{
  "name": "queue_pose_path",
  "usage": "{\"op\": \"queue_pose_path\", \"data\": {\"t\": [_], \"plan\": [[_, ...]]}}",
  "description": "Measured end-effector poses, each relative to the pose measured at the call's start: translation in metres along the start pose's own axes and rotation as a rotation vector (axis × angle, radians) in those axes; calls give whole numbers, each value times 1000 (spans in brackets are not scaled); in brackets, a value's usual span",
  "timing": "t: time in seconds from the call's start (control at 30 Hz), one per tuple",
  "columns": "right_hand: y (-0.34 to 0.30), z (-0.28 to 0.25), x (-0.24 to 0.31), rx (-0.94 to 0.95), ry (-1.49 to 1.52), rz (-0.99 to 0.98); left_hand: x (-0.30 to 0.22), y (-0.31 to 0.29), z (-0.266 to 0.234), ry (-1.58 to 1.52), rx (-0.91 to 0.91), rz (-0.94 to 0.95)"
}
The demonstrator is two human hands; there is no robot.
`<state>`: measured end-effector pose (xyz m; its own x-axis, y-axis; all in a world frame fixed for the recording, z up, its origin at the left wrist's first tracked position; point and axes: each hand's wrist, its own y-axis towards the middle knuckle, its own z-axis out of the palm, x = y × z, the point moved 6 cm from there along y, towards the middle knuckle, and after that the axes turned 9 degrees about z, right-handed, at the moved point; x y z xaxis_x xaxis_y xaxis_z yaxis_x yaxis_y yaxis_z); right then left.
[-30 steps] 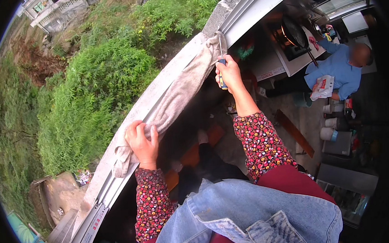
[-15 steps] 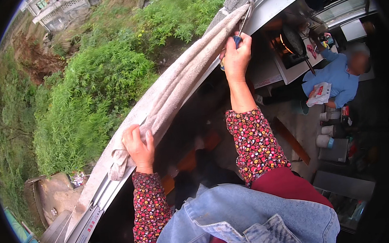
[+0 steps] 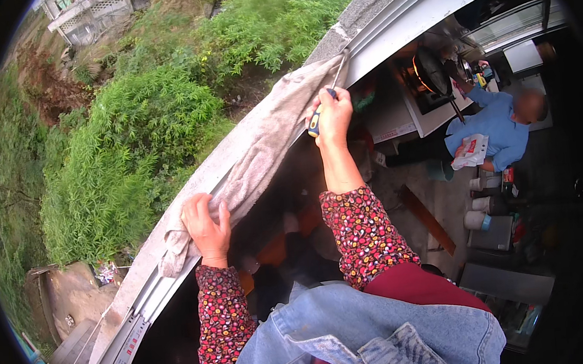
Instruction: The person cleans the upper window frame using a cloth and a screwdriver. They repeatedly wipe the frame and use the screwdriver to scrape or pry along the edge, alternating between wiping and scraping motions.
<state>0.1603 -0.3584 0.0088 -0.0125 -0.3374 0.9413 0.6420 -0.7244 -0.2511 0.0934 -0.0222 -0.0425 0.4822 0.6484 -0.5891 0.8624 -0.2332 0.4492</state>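
Observation:
A greyish-beige cloth (image 3: 255,159) lies lengthwise over the window sill track (image 3: 398,11). My left hand (image 3: 206,233) presses and grips its lower left end, thumb on top. In my right hand (image 3: 333,122) is a screwdriver (image 3: 314,121) with a dark blue and yellow handle, fingers wrapped round it. Its thin metal shaft points up toward the far end of the cloth, and the tip meets the cloth at the track. Between my hands the cloth is slack and wrinkled. Whatever lies under the cloth is hidden.
Outside, beyond the sill, are green bushes (image 3: 131,140) and a building (image 3: 90,16). Indoors at right, a person in a blue shirt (image 3: 496,125) holds a white bag beside a counter with a wok (image 3: 431,72). Several containers (image 3: 478,220) stand on the floor.
My right hand has drawn the screwdriver and the cloth's far end down-left along the track. The cloth went from stretched to bunched, baring more track. My left hand stays nearly in place.

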Motion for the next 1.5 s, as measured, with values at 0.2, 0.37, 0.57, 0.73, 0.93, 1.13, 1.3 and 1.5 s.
{"op": "queue_pose_path", "data": {"t": [0.2, 0.37, 0.57, 0.73, 0.93, 1.13, 1.3, 1.5], "plan": [[8, 16, 50, 56, -92, -244, -1, 1, 0, 25, -24, 17], [14, -9, -16, 73, -124, -10, -3, 3, 0, 32, -24, 14], [35, -27, -43, 92, -149, 315, -4, 4, 1, 16, -27, 19], [4, -15, 17, 88, -145, -2, -3, 3, -2, 37, -14, 11], [12, -26, 36, 19, -449, -205, -8, 5, -1, 46, -25, 24], [23, -44, -23, -6, -632, 62, -8, 7, 0, 37, -15, 28], [32, -51, -6, 19, -1368, 229, -6, 6, 2, 53, -14, 38], [52, -23, 54, 300, -2148, -357, -6, 4, 1, 90, 3, 33]]}}
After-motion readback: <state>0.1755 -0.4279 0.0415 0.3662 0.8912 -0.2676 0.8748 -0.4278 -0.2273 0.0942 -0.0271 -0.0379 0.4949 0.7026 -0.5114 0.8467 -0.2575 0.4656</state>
